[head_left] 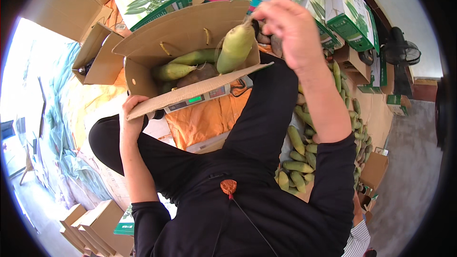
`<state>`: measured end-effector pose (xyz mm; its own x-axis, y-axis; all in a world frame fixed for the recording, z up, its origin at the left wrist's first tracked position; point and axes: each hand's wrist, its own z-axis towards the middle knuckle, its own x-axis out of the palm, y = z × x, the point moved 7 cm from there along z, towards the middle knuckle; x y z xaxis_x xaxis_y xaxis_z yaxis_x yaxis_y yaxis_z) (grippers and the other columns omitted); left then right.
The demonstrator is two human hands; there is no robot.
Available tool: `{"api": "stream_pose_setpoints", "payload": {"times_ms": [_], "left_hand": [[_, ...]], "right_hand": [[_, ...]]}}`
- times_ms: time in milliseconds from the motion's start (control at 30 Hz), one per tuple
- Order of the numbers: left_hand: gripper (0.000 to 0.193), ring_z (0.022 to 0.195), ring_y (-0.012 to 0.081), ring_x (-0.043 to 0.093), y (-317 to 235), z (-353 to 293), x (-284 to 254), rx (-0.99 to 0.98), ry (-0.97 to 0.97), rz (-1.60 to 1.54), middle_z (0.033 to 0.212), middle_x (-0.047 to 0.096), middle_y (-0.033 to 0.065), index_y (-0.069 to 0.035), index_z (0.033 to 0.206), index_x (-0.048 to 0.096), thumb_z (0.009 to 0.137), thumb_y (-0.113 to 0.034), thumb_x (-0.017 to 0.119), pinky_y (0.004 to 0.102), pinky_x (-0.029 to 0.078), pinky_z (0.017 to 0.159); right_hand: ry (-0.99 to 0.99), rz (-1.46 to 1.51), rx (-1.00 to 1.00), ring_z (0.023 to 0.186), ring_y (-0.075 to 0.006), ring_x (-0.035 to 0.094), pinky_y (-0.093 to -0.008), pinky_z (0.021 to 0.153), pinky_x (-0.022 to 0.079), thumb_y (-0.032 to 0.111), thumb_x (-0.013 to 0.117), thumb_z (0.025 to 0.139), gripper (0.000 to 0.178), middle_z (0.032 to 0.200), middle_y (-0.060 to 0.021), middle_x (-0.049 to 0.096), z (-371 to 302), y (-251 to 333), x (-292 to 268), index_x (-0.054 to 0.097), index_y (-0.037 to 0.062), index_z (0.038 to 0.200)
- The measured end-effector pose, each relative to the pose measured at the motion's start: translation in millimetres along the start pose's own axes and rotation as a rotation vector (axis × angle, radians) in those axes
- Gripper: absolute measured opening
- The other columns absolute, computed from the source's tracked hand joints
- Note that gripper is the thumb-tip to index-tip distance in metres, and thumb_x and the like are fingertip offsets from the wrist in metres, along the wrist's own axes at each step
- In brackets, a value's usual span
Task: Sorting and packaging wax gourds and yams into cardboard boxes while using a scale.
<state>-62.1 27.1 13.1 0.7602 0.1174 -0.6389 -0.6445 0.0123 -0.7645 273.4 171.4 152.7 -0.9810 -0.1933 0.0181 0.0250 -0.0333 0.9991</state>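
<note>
My right hand (293,33) pinches the top end of a large pale green radish (235,50), which hangs tip-down at the right side of an open cardboard box (143,74). Inside the box lie more green radishes (194,57) and a brown, rounded root (199,74). My left hand (133,108) is closed on the corner of the box's near flap (162,101). Beneath that flap shows a digital scale (216,93) with a lit green display; the box appears to stand on it. Yellow cord loops (206,35) poke through the far flap.
A long heap of green radishes (297,154) lies to my right. Green-and-white printed cartons (350,14) stand at the back right, another carton (150,0) at the back left. A black fan (402,50) is far right. Orange sheeting (200,123) covers the floor between my legs.
</note>
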Motion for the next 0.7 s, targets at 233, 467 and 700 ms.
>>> {"api": "stream_pose_setpoints", "payload": {"times_ms": [233, 467, 700], "left_hand": [[0.018, 0.078, 0.0212, 0.061, -1, 2, 2, -0.037, 0.04, 0.004, 0.083, 0.065, 0.0105, 0.001, 0.087, 0.065, 0.073, 0.01, 0.06, 0.0283, 0.047, 0.074], [0.018, 0.077, 0.0191, 0.06, 10, -1, 5, -0.077, 0.052, -0.002, 0.083, 0.064, 0.0089, 0.001, 0.087, 0.065, 0.072, 0.013, 0.062, 0.027, 0.046, 0.074], [0.02, 0.079, 0.018, 0.059, 9, 2, 7, -0.095, 0.051, 0.016, 0.084, 0.063, 0.0079, 0.001, 0.088, 0.065, 0.072, 0.013, 0.062, 0.0267, 0.046, 0.075]], "right_hand": [[0.494, -0.568, -0.057, 0.066, -0.0132, 0.059, -0.0302, 0.061, 0.045, 0.035, 0.06, 0.086, 0.035, 0.068, -0.0087, 0.064, -23, -26, 58, 0.069, 0.0007, 0.087], [0.127, -0.23, -0.106, 0.068, -0.0062, 0.055, -0.021, 0.059, 0.043, 0.027, 0.061, 0.089, 0.027, 0.076, 0.0, 0.063, -25, -31, -45, 0.068, 0.0012, 0.091], [-0.238, -0.907, 0.105, 0.077, -0.0233, 0.062, -0.0326, 0.069, 0.047, 0.013, 0.056, 0.085, 0.015, 0.078, -0.0076, 0.065, -102, -194, -191, 0.065, 0.0016, 0.084]]}}
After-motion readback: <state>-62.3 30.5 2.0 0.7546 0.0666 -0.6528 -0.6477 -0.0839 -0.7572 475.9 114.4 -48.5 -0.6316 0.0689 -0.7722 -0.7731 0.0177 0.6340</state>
